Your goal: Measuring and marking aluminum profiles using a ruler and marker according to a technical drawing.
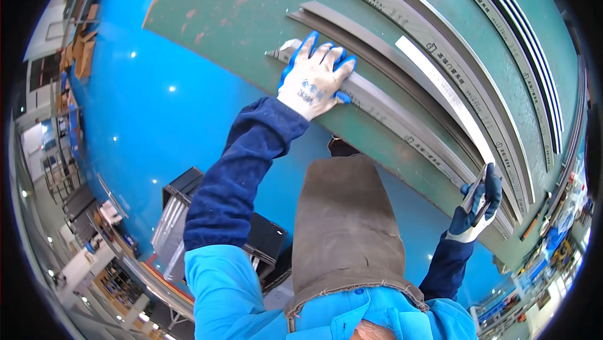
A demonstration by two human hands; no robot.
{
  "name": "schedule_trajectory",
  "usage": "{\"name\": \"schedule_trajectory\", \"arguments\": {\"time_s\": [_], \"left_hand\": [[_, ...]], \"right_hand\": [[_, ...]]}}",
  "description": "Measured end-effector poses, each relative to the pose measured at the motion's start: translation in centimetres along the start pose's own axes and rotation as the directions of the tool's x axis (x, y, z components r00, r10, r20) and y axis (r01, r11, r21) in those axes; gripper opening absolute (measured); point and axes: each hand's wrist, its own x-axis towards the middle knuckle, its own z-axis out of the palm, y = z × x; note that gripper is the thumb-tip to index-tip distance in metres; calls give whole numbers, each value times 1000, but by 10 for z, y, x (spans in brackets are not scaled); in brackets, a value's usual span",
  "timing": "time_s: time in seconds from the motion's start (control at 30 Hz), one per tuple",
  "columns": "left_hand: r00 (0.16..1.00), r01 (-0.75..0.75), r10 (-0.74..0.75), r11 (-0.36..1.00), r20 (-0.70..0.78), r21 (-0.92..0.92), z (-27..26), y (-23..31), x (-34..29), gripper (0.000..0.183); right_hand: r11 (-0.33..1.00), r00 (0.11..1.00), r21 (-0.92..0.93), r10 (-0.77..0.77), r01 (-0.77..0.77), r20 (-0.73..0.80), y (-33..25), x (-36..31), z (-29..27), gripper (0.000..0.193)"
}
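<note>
Beneath the gloved left hand (314,81) lies the nearest grey profile (402,129), a long bar, bowed in the fisheye view, running from just left of the fingers obliquely down toward the right hand (480,209). The left grip is wide: fingers spread, palm down, over the bar near its upper-left end. The right grip is narrow, its dark-gloved fingers closed about a slim grey piece (473,194) of a kind that cannot be told; whether this hand also touches the bar is unclear. Just beyond the left hand, roughly parallel to the bar, is a brownish-grey profile (370,49); farther out lie a white strip (441,83), its lower end just above the right hand, and a broad grey profile (409,24) with printed markings. Well apart from the left hand, toward the upper right, are black-and-white profiles (520,39). The profiles lie on a green table (213,19), its near edge close to the left wrist; nearer the body hangs a brown apron (348,220).
</note>
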Motion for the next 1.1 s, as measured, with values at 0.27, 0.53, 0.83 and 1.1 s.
{"name": "schedule_trajectory", "arguments": {"time_s": [0.27, 0.53, 0.83, 1.1], "left_hand": [[976, -117, 120, 993, -180, 26, 8, -65, 28, 48], [966, 32, -89, 973, -244, -229, 10, -96, 29, 49], [985, -101, 56, 954, -165, -281, 9, -121, 61, 56], [983, 9, -24, 997, -182, -82, -4, -125, 45, 67]], "right_hand": [[966, 939, 44, 259, -256, -224, -13, -24, 38, 30], [997, 958, 13, 72, -71, -277, -15, -50, 77, 36], [993, 904, 53, 117, -105, -410, -24, -89, 95, 36], [940, 957, 341, 116, -19, -265, -25, -51, 122, 36]]}}
